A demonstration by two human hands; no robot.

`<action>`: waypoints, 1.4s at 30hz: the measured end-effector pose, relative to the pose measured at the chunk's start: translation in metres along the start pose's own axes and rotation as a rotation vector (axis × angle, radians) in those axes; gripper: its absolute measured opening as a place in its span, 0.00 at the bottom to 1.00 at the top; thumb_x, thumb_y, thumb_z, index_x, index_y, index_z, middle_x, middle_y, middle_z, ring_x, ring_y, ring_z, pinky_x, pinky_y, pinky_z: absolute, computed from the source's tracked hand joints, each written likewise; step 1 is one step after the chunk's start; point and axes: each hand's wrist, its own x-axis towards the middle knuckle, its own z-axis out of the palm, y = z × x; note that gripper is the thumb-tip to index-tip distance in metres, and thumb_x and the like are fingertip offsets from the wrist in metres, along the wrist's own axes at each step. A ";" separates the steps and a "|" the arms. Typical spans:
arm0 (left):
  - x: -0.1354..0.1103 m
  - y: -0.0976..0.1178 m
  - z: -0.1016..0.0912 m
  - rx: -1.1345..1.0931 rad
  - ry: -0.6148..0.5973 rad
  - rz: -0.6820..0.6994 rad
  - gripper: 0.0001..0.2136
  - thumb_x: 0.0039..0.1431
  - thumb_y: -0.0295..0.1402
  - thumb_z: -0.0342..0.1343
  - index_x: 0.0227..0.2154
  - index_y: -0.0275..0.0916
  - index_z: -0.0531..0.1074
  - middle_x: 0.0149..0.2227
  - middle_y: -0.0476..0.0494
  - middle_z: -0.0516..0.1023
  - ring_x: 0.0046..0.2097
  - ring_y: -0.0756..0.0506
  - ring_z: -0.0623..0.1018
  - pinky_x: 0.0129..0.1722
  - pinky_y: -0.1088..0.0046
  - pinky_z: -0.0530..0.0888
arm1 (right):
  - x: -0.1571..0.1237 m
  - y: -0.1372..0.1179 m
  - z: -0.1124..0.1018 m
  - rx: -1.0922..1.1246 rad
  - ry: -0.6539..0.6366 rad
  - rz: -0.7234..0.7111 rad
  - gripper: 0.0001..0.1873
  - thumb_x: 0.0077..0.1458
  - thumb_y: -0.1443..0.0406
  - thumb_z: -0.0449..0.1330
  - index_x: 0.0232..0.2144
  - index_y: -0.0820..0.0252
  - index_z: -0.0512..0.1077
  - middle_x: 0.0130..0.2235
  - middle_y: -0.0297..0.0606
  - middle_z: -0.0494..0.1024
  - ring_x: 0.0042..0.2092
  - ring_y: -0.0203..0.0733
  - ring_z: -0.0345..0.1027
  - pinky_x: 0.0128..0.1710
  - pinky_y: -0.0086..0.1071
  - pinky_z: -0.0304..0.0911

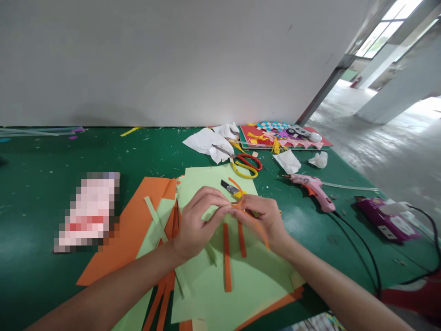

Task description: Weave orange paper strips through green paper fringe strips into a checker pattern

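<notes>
My left hand (202,220) and my right hand (263,219) meet over a light green paper sheet (255,285), fingertips pinched together. Between them is a thin orange paper strip (258,228), curled, with one end rising above the fingers and the other hanging past my right hand. Both hands are closed on it. Two more orange strips (227,262) lie on the green sheet beneath. A utility knife (229,186) with a black and yellow body rests just behind my fingers, partly hidden. Scissors (246,166) with red and yellow handles lie beyond it.
Orange sheets (124,239) and green strips (155,218) lie at left, near a pixelated pink item (87,214). To the right are a pink glue gun (313,188) with its cord and a purple box (387,220). Crumpled white tissue (210,142) and a red board (325,140) sit near the wall.
</notes>
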 end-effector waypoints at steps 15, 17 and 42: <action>-0.001 -0.001 0.001 -0.053 -0.003 -0.039 0.06 0.58 0.20 0.57 0.32 0.39 0.71 0.34 0.46 0.74 0.40 0.48 0.75 0.40 0.71 0.73 | 0.000 0.000 -0.001 0.018 0.024 -0.107 0.15 0.58 0.66 0.59 0.20 0.61 0.68 0.21 0.33 0.68 0.24 0.33 0.59 0.25 0.26 0.55; -0.001 0.000 0.001 -0.063 0.000 -0.046 0.06 0.58 0.20 0.57 0.32 0.38 0.71 0.34 0.46 0.73 0.40 0.48 0.75 0.39 0.71 0.73 | 0.001 -0.001 -0.002 0.017 0.029 -0.120 0.14 0.58 0.67 0.60 0.20 0.61 0.68 0.21 0.33 0.69 0.25 0.33 0.60 0.25 0.26 0.56; -0.002 -0.005 0.002 -0.153 -0.009 -0.163 0.05 0.60 0.24 0.56 0.32 0.40 0.71 0.35 0.46 0.73 0.40 0.47 0.74 0.40 0.70 0.71 | -0.001 0.000 -0.005 -0.064 -0.028 -0.119 0.09 0.59 0.66 0.59 0.26 0.61 0.73 0.23 0.34 0.71 0.25 0.32 0.61 0.26 0.26 0.57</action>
